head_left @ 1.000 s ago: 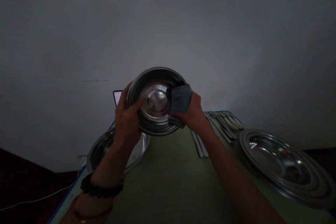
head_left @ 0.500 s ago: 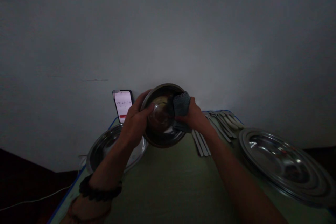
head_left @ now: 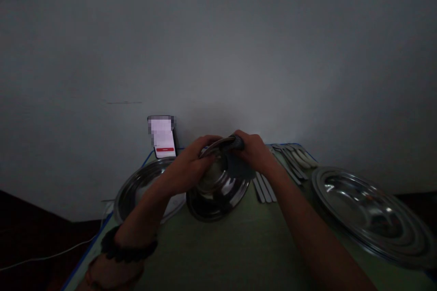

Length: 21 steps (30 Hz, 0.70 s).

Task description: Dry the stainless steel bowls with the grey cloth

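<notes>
A shiny metal bowl (head_left: 218, 200) is held tilted at the middle of the table's far side. My left hand (head_left: 193, 166) is closed on its left upper part, fingers over the edge and thumb towards me. A grey cloth (head_left: 240, 166) is in my right hand (head_left: 251, 150), which is closed around it and presses it to the bowl's upper right edge. Part of the cloth hangs down over the bowl. The right fingertips are hidden behind the cloth and bowl.
A metal basin (head_left: 131, 186) stands left, partly behind my left forearm. Leaning on the wall is a lit phone (head_left: 165, 138). Several pieces of flatware (head_left: 290, 161) lie at the back right of the green-topped table (head_left: 225, 254). Stacked metal plates (head_left: 368, 213) sit at the right edge.
The bowl has tipped and come lower, its open inside no longer squarely facing me. Both hands have shifted to its upper edge, the cloth still in my right hand.
</notes>
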### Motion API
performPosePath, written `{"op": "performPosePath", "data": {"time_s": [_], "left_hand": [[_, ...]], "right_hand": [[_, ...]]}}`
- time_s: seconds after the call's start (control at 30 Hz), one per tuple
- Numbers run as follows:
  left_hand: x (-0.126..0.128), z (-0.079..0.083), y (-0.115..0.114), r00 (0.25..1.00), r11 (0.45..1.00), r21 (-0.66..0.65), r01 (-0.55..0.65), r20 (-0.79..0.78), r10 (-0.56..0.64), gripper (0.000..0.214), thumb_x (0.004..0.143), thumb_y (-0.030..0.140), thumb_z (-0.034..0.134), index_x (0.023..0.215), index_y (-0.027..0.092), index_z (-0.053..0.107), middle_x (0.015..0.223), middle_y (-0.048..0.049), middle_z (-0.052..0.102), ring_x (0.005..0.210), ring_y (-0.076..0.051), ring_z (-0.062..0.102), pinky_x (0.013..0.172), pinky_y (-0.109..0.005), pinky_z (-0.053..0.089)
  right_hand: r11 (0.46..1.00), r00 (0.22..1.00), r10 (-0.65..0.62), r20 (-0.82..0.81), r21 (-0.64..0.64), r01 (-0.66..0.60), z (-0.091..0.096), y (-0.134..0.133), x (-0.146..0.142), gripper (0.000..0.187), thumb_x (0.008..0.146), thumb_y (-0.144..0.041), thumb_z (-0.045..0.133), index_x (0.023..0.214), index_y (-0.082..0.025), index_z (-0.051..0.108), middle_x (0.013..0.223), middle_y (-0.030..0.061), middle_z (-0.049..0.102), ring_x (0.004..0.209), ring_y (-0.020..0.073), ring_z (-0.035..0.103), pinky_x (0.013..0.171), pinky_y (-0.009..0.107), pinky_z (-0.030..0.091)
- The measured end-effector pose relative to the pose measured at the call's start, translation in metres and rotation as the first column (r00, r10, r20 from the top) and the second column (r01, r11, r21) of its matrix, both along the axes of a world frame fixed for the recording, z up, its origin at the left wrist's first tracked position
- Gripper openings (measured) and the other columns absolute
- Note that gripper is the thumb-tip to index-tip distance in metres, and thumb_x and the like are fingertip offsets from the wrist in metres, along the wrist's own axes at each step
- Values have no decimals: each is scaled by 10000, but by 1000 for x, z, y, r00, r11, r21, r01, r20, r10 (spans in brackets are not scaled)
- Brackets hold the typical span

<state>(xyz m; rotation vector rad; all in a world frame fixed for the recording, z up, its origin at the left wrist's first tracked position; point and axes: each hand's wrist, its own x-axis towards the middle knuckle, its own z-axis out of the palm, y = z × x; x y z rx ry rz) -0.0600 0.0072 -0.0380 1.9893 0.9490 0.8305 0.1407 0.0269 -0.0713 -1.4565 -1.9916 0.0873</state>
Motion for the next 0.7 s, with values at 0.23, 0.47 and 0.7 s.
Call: {"op": "performPosePath", "data": {"time_s": [0.23,0.47,0.7], "left_hand": [[-5,0,9,915,980,42,-194,367,166,299,795,293,627,1089,251,658,1094,-8,697,1057,-240,613,965,-395,450],[6,-2,4,616,816,13,-578,662,426,354,803,285,607,1154,327,578,1192,82,638,1182,-212,541,1013,-375,424],[1,-5,7,731,907,115,-405,637,246,609,685,215,726,1244,305,501,1265,-1,585,1199,-240,529,1015,-373,435]], "right_hand": [[976,828,-181,-531,9,219,-6,5,-7,296,720,-463,659,739,-168,647,681,25,664,670,186,600,598,280,407],[924,31,-203,-979,-202,-325,-31,10,-59,201,729,-296,659,892,-181,629,913,66,730,788,194,684,755,362,556],[934,95,-192,-977,-212,-286,-14,12,-37,228,730,-238,651,943,-169,610,1023,92,710,866,182,678,876,371,525]]}}
